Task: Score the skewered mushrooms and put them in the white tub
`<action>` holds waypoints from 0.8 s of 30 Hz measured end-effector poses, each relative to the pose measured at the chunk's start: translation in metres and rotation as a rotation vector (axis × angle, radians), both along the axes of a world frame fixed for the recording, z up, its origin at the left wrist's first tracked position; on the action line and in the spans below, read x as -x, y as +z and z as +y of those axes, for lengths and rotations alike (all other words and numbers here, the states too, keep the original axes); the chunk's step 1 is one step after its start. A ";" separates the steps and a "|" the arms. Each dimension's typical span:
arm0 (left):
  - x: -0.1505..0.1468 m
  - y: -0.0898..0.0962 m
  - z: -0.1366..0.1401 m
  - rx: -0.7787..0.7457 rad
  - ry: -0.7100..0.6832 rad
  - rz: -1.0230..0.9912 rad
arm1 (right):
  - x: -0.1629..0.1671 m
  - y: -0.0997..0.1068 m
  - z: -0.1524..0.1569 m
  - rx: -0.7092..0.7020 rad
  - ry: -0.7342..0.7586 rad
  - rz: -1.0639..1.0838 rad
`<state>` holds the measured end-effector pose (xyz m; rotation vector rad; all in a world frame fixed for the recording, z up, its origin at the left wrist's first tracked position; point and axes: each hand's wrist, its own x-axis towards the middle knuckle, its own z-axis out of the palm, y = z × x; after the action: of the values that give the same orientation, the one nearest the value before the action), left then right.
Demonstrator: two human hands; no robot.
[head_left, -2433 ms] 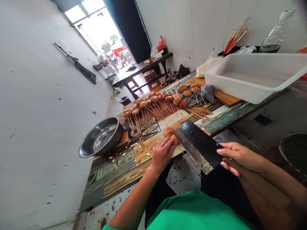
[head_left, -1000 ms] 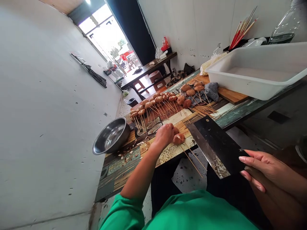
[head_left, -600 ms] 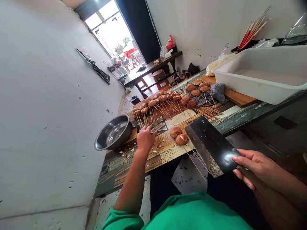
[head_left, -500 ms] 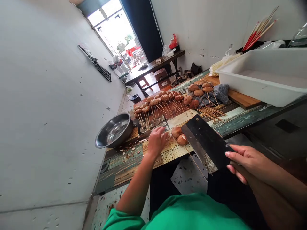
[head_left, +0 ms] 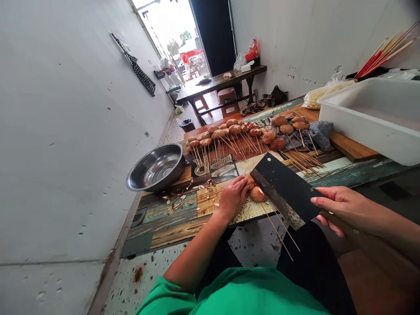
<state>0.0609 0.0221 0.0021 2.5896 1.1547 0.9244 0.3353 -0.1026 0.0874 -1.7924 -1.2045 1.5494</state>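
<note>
Holding the cleaver by its near end, the right hand keeps a firm grip, with the thumb on the upper face of the blade and the other fingers below. The blade points away from the person and to the left, and its far end is just beside two mushrooms on the bench. The left hand lies on the other side of them, so both mushrooms are between this hand and the blade. Its fingers are bent close together against the rear mushroom; whether they really pinch it, I cannot tell (the hand covers a part of it). The front mushroom is nearer to the person, just beside the left grip and outside of it. Two thin sticks go from this pair over the bench edge, toward the legs.

Farther on the bench stands a row of mushrooms on sticks, and to its right more of them lie at a grey cloth. A steel bowl is at the left, near pale scraps. A white tub stands at the right, partly over a wooden board.
</note>
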 end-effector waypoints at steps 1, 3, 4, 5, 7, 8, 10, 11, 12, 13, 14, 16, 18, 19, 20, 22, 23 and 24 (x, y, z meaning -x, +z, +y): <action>0.000 -0.001 0.000 -0.007 -0.007 -0.010 | -0.001 0.002 0.001 0.008 0.003 -0.012; -0.001 -0.001 0.001 -0.024 -0.024 -0.032 | -0.001 0.005 0.003 0.028 0.003 -0.032; -0.001 -0.001 0.001 -0.032 -0.031 -0.045 | 0.000 0.007 0.004 0.040 0.003 -0.040; -0.002 -0.001 0.001 -0.036 -0.036 -0.056 | 0.000 0.009 0.005 0.053 0.008 -0.046; -0.002 -0.001 0.001 -0.042 -0.045 -0.074 | 0.003 0.012 0.007 0.066 0.021 -0.057; -0.002 -0.001 0.001 -0.045 -0.048 -0.081 | 0.005 0.013 0.008 0.066 0.028 -0.060; -0.001 -0.002 0.001 -0.051 -0.052 -0.090 | 0.007 0.012 0.011 0.057 0.033 -0.063; -0.001 -0.002 0.001 -0.050 -0.051 -0.091 | 0.008 0.012 0.013 0.052 0.032 -0.062; -0.001 -0.002 0.002 -0.049 -0.047 -0.093 | 0.009 0.011 0.015 0.049 0.031 -0.061; -0.002 -0.003 0.002 -0.046 -0.042 -0.094 | 0.009 0.010 0.016 0.049 0.029 -0.059; -0.002 -0.003 0.002 -0.041 -0.036 -0.097 | 0.010 0.010 0.017 0.051 0.028 -0.058; -0.003 -0.003 0.002 -0.036 -0.027 -0.104 | 0.009 0.012 0.017 0.057 0.026 -0.055; -0.003 -0.003 0.001 -0.035 -0.023 -0.106 | 0.008 0.016 0.015 0.072 0.022 -0.061; -0.004 -0.003 0.001 -0.032 -0.024 -0.103 | 0.007 0.019 0.013 0.085 0.014 -0.066; -0.004 -0.003 0.001 -0.027 -0.026 -0.099 | 0.007 0.021 0.011 0.095 0.007 -0.068; -0.003 -0.002 0.001 -0.012 -0.029 -0.093 | 0.007 0.023 0.009 0.095 0.000 -0.054; -0.003 -0.002 0.002 -0.004 -0.026 -0.094 | 0.008 0.023 0.009 0.086 0.001 -0.041; -0.003 -0.002 0.002 0.003 -0.021 -0.098 | 0.008 0.022 0.009 0.072 0.004 -0.026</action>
<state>0.0636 0.0240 0.0002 2.5182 1.1009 1.0316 0.3268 -0.0931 0.1094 -1.8622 -1.1790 1.5959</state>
